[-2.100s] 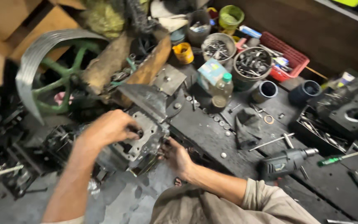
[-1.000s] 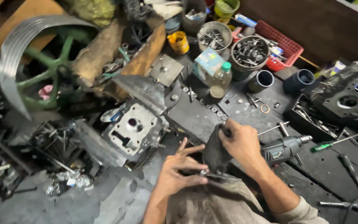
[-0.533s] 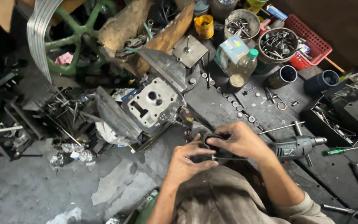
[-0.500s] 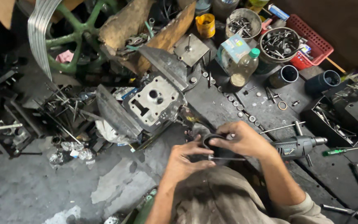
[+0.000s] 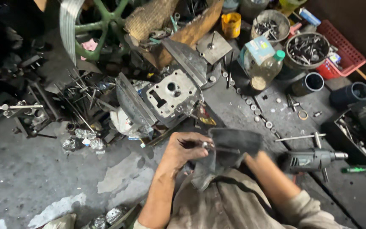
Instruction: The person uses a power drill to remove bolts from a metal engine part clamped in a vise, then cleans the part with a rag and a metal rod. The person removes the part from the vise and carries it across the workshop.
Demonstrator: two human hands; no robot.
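Head camera, looking down: a person crouched on a stained workshop floor works a small metal part (image 5: 206,145) with a dark cloth (image 5: 229,148) just above their own lap. The left hand (image 5: 183,150) is curled, fingertips pinching the part at its near end; the right hand (image 5: 250,159) is wrapped inside the cloth, so whether it grips the part or only the fabric cannot be told. The part looks stiff, light and probably oily, likely to slip from bare fingers, so the cloth-covered side seems the surer hold; the cloth itself is limp and drapes over the knee.

Just ahead, an engine cylinder head (image 5: 172,95) leans among scrap, well apart from the hands. An electric drill (image 5: 312,159) lies near the right forearm, a long rod (image 5: 299,137) beyond it. Washers (image 5: 269,124) dot the dark board, and a plastic bottle (image 5: 267,70) stands farther off by 2 tubs of bolts (image 5: 308,48). Open floor lies to the left; the right side is crowded with tools
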